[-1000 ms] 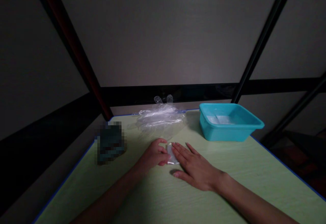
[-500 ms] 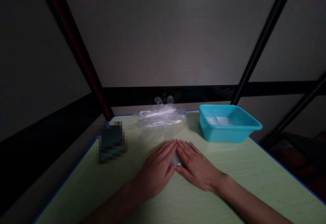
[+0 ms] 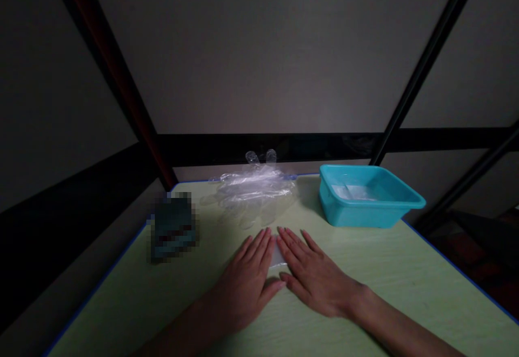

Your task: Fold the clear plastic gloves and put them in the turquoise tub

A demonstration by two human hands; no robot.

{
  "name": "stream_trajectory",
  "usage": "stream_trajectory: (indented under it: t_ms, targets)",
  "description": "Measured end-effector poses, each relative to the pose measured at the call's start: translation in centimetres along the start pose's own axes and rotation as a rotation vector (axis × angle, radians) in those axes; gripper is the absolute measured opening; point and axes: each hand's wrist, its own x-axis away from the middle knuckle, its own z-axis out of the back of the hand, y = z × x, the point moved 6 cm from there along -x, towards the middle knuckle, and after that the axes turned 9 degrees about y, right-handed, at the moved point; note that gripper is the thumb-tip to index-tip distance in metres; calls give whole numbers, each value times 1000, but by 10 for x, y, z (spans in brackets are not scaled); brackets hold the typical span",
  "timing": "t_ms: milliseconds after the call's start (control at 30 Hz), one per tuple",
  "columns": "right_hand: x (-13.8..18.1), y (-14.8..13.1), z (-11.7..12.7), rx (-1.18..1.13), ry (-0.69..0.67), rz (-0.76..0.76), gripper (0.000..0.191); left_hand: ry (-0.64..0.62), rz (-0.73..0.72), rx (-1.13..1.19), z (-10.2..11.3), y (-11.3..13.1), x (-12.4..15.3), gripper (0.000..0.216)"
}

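Both my hands lie flat on the pale green table (image 3: 365, 281), fingers stretched out and pointing away from me. My left hand (image 3: 247, 276) and my right hand (image 3: 312, 276) press side by side on a small folded clear plastic piece (image 3: 278, 257), of which only a strip shows between them. Just beyond my fingertips lies a heap of clear plastic gloves (image 3: 255, 189).
A turquoise plastic tub (image 3: 367, 205) stands at the back right of the table, with something pale inside. A dark blurred-out object (image 3: 172, 227) sits at the left edge. Dark metal frame bars (image 3: 425, 59) rise behind the table against a grey wall.
My left hand went from a loose curl on the plastic piece to lying flat beside my right hand. Both hands then slid slightly apart over it.
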Motion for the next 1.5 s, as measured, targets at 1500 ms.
stream_trajectory:
  t_ms: [1500]
  targets:
    - [1,18,25,-212,82,81,32,-89,-59,315,9,-11,3,68]
